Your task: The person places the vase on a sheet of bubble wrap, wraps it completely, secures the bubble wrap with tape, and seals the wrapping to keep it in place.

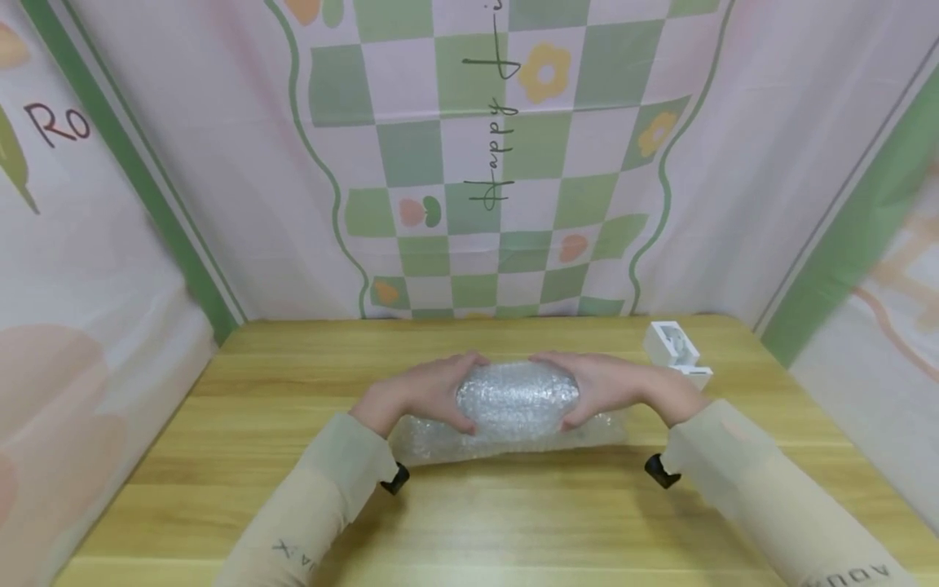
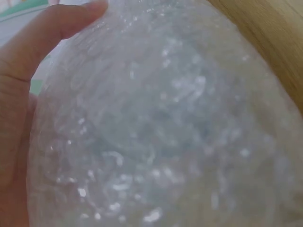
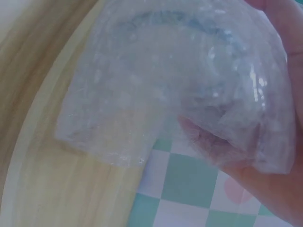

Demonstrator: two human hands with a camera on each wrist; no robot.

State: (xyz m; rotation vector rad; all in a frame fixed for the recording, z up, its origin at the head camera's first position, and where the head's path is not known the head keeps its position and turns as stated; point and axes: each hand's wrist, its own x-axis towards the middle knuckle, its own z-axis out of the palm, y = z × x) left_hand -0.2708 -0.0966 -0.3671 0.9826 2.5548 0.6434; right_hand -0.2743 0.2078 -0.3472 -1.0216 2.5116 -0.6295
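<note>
A roll of clear bubble wrap lies bunched over a rounded bundle in the middle of the wooden table. My left hand grips its left end, with the thumb toward me and the fingers over the far side. At the other end my right hand holds it the same way. A loose flap of the bubble wrap spreads out toward me and to both sides. Through the bubble wrap in the right wrist view a curved bluish edge shows faintly; what is inside cannot be made out.
A small white box with something pale and greenish in it stands at the table's back right, with a white piece beside it. The wooden table meets a green-and-white checked cloth at the back. Cloth walls rise on both sides.
</note>
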